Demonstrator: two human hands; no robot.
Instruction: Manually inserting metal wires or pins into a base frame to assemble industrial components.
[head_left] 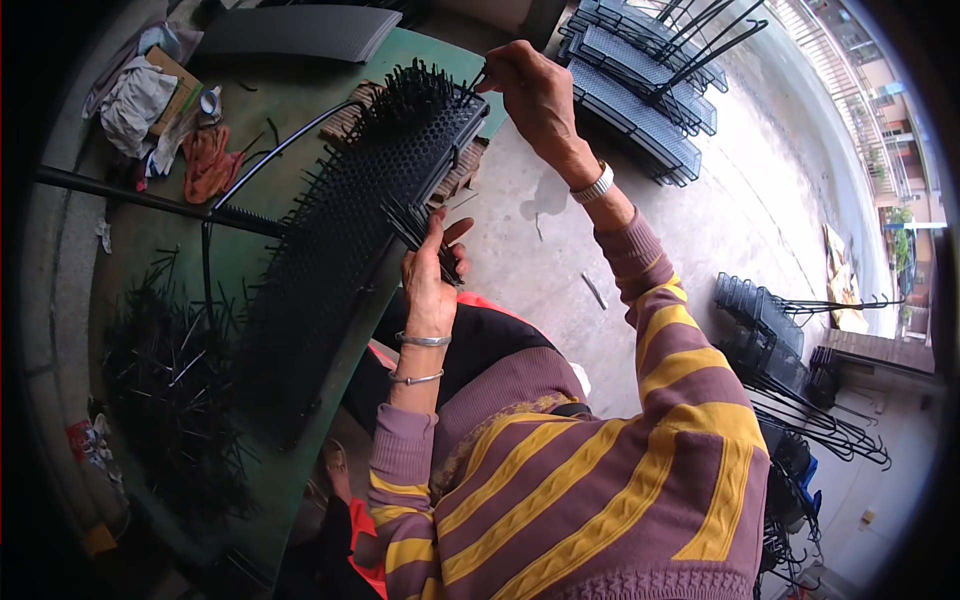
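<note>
A long black perforated metal rack (362,205) lies slanted across the green table (305,455). Many short black prongs stand up along its far end and its left edge. Closed round a bundle of thin black strips (408,225), my left hand (430,285) is beside the rack's right edge, some fingers partly spread. At the rack's far right corner, my right hand (535,95) is pinched; a small dark piece shows at the fingertips, too small to name.
A heap of thin black pieces (175,385) covers the table's near left. Behind are an orange cloth (210,165), a grey ribbed panel (300,32) and a black bar (150,197). Stacked black mesh racks (630,95) and more hooked racks (760,320) stand on the floor at right.
</note>
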